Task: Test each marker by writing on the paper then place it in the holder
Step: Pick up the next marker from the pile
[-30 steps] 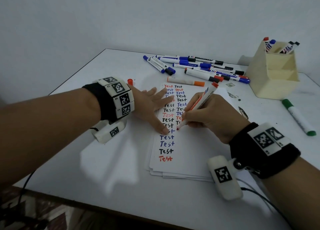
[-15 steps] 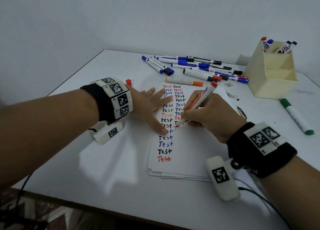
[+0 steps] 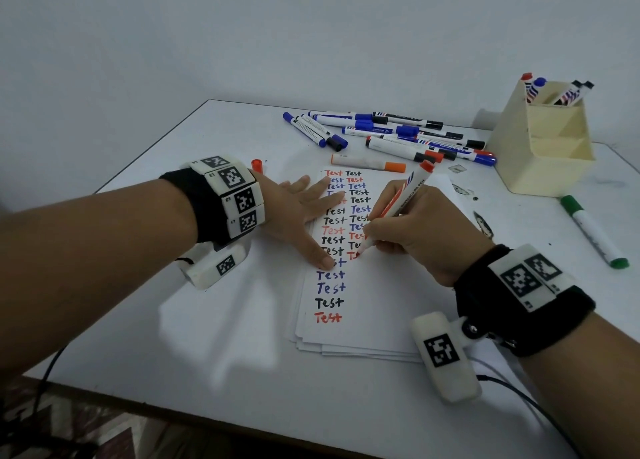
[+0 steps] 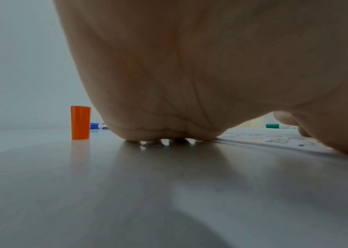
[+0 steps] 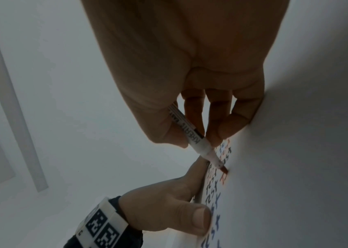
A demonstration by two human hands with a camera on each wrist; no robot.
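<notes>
Mid-test at the desk (image 3: 214,320): my right hand (image 3: 420,230) pinched the red marker (image 3: 398,206) low on its barrel, thumb & fingers clamped just above the nib, tip touching the paper (image 3: 374,302) partway thru another red "Test" in the 2nd column. My left hand (image 3: 299,212) lay flat w/ fingers spread straight, pressing the sheet's left edge so it didn't slide.

The marker looked light & stiff, smooth plastic, prob. a bit slick; I judged a grip near the nib best for writing, mid-barrel for dropping it into the holder (image 3: 543,147), which stood at the desk's far right w/ a few markers already in it. The paper was a thin loose stack, apt to shift w/o a hand on it.

An orange cap (image 4: 80,122) stood upright just beyond my left hand. More markers (image 3: 391,136) lay in a heap at the back, a green one (image 3: 594,231) apart on the right. The desk was white, smooth & faintly glossy, against a plain pale wall; patterned floor showed below its near edge.
</notes>
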